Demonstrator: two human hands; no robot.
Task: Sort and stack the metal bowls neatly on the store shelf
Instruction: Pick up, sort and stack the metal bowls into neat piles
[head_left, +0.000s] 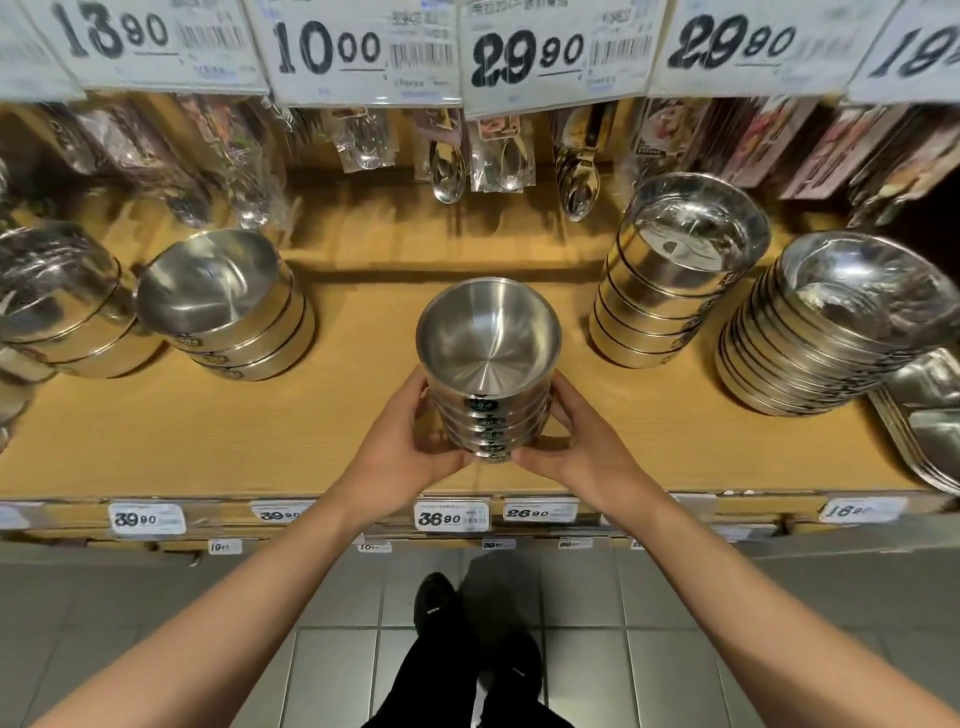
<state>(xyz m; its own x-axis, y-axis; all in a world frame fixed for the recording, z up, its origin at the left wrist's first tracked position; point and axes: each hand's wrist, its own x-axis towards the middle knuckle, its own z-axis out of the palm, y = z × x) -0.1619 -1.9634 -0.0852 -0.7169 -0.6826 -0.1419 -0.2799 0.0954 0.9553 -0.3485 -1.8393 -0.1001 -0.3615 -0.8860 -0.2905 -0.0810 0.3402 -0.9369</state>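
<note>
Spanning the whole view, the wooden shelf (363, 431) carries several piles of steel ware: a tall stack (670, 280) and a flatter pile of plates (831, 332) to the right, a short stack (228, 306) to the left. At centre front stands the stack of metal bowls (488, 374), nested and upright. Both hands are closed around its lower bowls, the left hand (400, 447) and right hand (576, 441) on opposite sides. Polished steel looks stiff, fairly light but slippery, so gripping low with thumbs under the base seems wisest. Price tags (452, 517) line the shelf edge; grey floor tiles (332, 665) lie below.
</note>
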